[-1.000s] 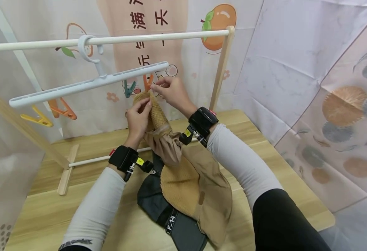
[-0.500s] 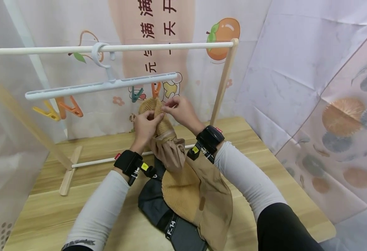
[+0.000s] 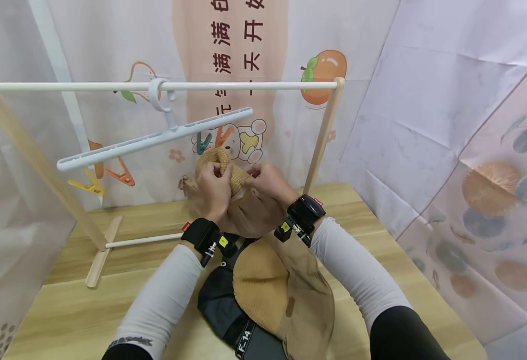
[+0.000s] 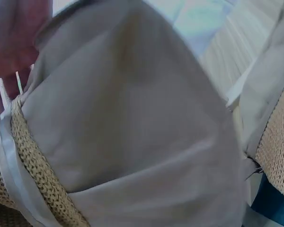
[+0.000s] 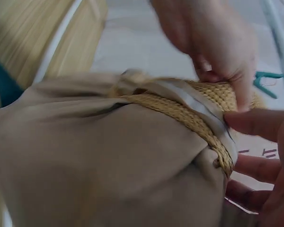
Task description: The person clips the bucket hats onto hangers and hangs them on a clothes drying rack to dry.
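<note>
Below the right part of a pale blue clip hanger (image 3: 155, 140), both hands are on a tan hat (image 3: 259, 215) with a woven straw-like crown and a wide cloth brim. My left hand (image 3: 215, 190) pinches the folded woven part. My right hand (image 3: 270, 182) pinches the edge where crown and brim meet; the right wrist view shows its fingers (image 5: 258, 124) at the pale inner band. Just above the crown hang an orange clip (image 3: 222, 136) and a green clip (image 3: 204, 144). Whether the orange clip touches the hat I cannot tell. Brim cloth fills most of the left wrist view.
A white rod (image 3: 245, 86) on wooden posts (image 3: 324, 135) carries the hanger, which tilts down to the left. Yellow (image 3: 90, 184) and orange clips hang there. On the table (image 3: 155, 280) lie a tan hat (image 3: 261, 285) and a black cap (image 3: 216, 300) with an "F-14" strap.
The right hand has moved down from beside the orange clip to the hat's edge. The brim has spread out between the hands. The hanger levelled, then tilted left again.
</note>
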### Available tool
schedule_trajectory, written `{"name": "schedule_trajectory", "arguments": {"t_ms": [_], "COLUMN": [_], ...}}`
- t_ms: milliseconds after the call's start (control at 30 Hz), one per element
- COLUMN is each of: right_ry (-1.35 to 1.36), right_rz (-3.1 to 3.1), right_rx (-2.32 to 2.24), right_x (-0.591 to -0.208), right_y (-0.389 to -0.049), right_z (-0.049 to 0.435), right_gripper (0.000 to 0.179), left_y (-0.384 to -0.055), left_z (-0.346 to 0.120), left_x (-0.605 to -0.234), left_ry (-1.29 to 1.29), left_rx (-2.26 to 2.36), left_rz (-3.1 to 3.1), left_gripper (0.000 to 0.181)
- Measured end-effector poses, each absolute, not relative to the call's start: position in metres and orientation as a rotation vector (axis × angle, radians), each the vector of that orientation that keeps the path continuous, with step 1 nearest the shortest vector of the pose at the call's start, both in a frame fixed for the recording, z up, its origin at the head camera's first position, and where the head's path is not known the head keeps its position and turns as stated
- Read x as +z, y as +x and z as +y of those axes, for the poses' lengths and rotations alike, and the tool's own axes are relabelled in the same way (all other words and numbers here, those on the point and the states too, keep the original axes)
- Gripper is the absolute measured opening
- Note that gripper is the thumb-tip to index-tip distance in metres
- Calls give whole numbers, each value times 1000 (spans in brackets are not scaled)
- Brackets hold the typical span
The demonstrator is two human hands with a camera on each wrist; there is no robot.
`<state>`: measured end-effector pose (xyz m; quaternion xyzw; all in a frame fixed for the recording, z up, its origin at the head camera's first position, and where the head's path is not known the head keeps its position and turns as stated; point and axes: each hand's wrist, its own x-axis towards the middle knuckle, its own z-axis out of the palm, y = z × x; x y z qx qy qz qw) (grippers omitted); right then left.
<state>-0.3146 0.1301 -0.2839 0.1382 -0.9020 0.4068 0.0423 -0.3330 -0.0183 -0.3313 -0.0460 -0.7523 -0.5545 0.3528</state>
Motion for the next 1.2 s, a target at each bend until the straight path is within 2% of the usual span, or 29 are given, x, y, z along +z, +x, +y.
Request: {"name": "schedule_trajectory", "arguments": {"t_ms": [233,467,667,933,1200], "right_ry": [317,225,212,364,585], "right_rz": [-2738,-2692,-2623,-2508,-2602], "right_rx": [984,916,946,946,964], "right_x": [-301,-332,-333,-333,-344], "right_y": [-326,-343,-345,-339,-325], "right_z": [135,147,148,141,131], "right_gripper": [21,30,38,25,23], "left_y": [-336,-337,-336,-327,-313], "left_z": [-14,-26,-39,-57,-81], "left_x": [-344,-357,-354,-359,-370], "left_ry": [-160,-231,-272,-343,-429], "left_rx": [-1566,-1663,-1565,-1506,-1374], "left_rz": [-2045,-2236,-2327,-2436,-2534], "left_gripper": [35,36,31,27,23]}}
